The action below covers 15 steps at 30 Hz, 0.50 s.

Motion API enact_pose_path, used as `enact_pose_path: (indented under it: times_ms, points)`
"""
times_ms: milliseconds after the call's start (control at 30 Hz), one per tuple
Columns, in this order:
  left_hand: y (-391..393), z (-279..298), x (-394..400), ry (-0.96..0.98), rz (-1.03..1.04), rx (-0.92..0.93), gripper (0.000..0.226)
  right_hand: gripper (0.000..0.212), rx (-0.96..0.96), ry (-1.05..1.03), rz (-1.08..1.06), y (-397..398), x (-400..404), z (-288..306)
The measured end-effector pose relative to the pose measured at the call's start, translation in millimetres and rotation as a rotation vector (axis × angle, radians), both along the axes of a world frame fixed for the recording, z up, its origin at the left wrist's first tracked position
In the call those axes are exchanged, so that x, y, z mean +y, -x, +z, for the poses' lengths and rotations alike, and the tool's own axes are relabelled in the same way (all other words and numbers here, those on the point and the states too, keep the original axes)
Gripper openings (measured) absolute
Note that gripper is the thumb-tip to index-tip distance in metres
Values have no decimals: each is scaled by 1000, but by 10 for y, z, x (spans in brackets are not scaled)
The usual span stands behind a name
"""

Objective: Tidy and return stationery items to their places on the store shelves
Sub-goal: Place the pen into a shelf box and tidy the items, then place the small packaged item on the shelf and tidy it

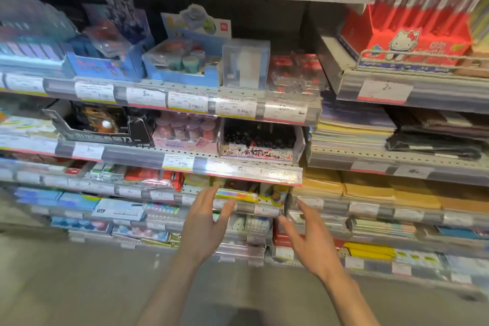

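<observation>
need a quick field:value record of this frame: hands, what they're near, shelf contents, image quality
left hand: left hand open, fingers spread, empty
right hand: right hand open, empty
target: both reach toward yellow-edged box on a lower shelf; contact unclear
above hands: open box of black pens
upper right: red cat-print display box
right bay: stacked tan envelopes
shelf edges: price tags
image quality: motion blur, print unreadable

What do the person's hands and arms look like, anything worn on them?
Both forearms are bare as far as the frame shows: no sleeves, gloves or watch. The left hand and right hand show no rings or markings, though the picture is blurred.
</observation>
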State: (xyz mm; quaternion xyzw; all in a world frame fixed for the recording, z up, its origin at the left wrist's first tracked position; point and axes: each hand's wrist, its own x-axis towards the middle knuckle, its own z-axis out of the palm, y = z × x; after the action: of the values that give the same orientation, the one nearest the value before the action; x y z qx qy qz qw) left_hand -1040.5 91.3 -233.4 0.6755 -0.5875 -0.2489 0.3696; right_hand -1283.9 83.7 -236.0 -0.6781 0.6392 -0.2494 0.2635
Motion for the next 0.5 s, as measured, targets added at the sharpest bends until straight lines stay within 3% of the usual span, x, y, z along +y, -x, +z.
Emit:
enact_pose_path:
  times_ms: [133,333,500]
  points:
    - [18,-46,269,-80,55,-43,60,71,-74,-64,36,-78,33,-206]
    - [-201,34,346,-125,127,-88,53,85,-129,-109,52,-385,-25,-268]
    - [-482,82,255,-120,140,-73,56,63,-123,-94,70,-725,-112,-179]
